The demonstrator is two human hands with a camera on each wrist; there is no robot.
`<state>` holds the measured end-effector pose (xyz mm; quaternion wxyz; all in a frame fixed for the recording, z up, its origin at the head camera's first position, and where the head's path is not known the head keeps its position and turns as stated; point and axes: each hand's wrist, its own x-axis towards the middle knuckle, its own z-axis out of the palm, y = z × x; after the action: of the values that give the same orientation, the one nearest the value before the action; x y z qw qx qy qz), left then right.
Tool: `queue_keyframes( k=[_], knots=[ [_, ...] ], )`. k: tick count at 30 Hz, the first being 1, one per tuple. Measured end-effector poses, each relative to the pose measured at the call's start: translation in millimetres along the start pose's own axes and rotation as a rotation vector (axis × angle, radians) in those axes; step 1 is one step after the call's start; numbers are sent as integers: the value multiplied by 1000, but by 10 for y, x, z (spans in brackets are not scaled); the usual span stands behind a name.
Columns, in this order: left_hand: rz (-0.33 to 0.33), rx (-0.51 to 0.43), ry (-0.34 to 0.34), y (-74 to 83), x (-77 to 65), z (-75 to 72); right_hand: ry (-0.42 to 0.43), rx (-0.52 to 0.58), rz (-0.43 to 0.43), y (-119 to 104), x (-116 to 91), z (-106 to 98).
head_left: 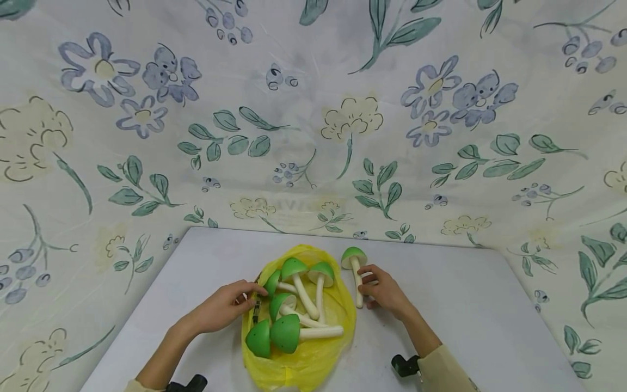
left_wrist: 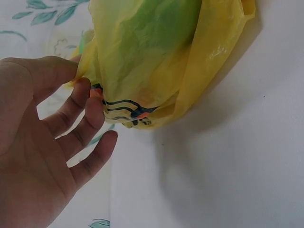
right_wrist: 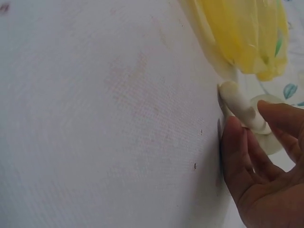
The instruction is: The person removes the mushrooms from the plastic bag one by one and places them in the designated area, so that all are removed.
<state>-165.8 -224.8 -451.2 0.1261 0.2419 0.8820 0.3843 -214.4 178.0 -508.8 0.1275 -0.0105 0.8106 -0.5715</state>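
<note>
A yellow plastic bag (head_left: 289,375) lies spread on the table with several toy mushrooms, green-capped with white stems, such as one mushroom (head_left: 285,333), in its opening. My left hand (head_left: 227,306) pinches the bag's left rim between thumb and fingers; the left wrist view shows the thin yellow film (left_wrist: 142,61) at the fingertips. To the right of the bag, one more toy mushroom (head_left: 354,258) lies on the tabletop, cap pointing away. Around its white stem (right_wrist: 242,107) curl the thumb and fingers of my right hand (head_left: 384,291), low over the table.
The white table (head_left: 465,305) reaches out on both sides of the bag. Behind it hangs a cloth (head_left: 294,207) printed with flowers and leaves. Black devices, one at the right wrist (head_left: 405,366) and one at the left wrist (head_left: 188,384), sit near the sleeves.
</note>
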Motion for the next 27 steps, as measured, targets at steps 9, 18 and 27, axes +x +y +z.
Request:
queue_keyframes(
  k=[9,18,27],
  knots=[
    [-7,6,-1,-9,6,6,-3,-19,-7,-7,-19,-3],
    [-2,11,5,-19,-9,7,-13,-28,-3,-3,-31,9],
    [8,7,11,-9,-1,-2,35,-84,-40,-33,-7,-15]
  ],
)
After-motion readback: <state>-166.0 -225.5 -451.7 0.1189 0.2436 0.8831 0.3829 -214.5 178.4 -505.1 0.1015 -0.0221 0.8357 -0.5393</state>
